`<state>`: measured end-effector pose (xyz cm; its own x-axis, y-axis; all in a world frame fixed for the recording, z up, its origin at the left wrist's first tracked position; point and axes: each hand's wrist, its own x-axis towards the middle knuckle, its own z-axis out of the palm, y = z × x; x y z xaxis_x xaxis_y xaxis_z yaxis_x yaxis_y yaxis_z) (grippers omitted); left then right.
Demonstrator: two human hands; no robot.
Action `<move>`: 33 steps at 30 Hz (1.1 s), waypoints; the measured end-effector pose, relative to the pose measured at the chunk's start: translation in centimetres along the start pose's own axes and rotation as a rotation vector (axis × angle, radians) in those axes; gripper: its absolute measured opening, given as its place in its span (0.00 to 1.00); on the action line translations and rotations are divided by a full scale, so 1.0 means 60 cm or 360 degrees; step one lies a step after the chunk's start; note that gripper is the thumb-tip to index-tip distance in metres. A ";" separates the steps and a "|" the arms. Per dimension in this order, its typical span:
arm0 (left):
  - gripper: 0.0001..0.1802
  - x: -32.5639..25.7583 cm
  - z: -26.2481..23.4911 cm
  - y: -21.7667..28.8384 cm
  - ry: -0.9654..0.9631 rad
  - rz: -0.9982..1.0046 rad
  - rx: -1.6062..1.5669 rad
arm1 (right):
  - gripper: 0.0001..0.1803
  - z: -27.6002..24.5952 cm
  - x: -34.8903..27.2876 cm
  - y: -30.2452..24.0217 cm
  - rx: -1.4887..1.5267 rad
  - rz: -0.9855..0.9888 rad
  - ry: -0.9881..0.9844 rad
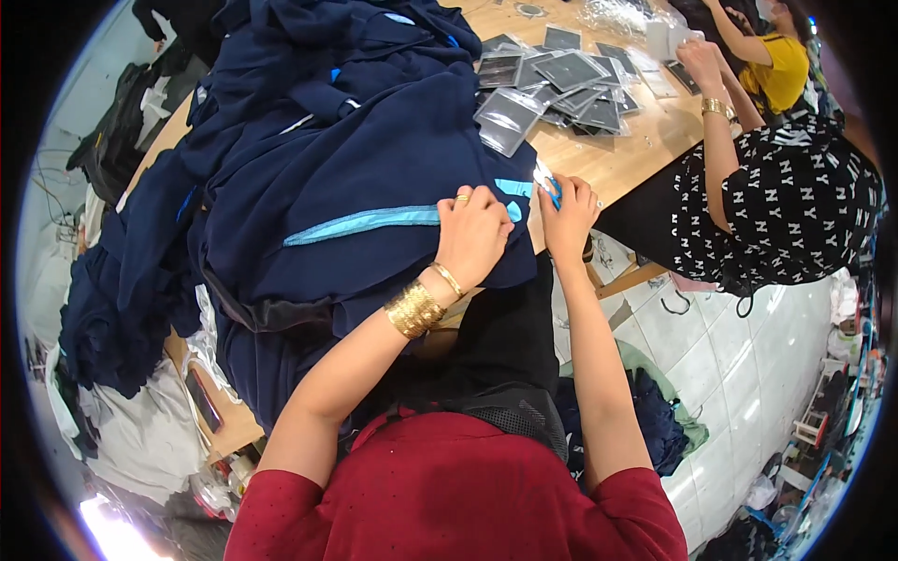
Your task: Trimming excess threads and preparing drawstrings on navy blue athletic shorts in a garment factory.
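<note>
A navy garment (374, 168) with a light blue stripe (360, 222) lies on top of a heap of dark blue clothes on the wooden table (608, 159). My left hand (474, 234), with a ring and gold bangles at the wrist, presses down on the garment's edge at the end of the stripe. My right hand (567, 217) pinches the light blue end of the fabric just right of it, at the table's rim. Both hands grip the same garment, a few centimetres apart.
Several flat clear packets with dark contents (552, 89) lie spread on the table beyond the garment. A person in a black patterned top (795, 215) sits at the right, hands on packets; another in yellow (781, 70) behind. Clothes lie on the tiled floor (655, 411).
</note>
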<state>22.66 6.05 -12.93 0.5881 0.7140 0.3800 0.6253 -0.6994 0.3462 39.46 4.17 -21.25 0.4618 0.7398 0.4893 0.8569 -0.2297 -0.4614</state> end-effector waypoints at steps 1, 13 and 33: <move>0.07 0.001 -0.001 -0.005 -0.0085 -0.0142 -0.0175 | 0.18 -0.001 0.000 0.000 0.0021 -0.0017 0.0026; 0.12 -0.117 -0.355 -0.085 0.0454 -0.0900 -0.0766 | 0.24 -0.013 -0.001 0.011 0.0112 -0.0055 -0.0039; 0.22 -0.353 -0.389 -0.367 0.0437 -0.1862 -0.0955 | 0.15 -0.096 0.048 -0.097 0.1409 0.0890 -0.1303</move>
<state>-15.52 5.53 -8.56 -0.2989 0.9177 -0.2617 0.3245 0.3556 0.8765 37.12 3.98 -12.92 0.1630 0.9175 -0.3628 0.0164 -0.3701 -0.9288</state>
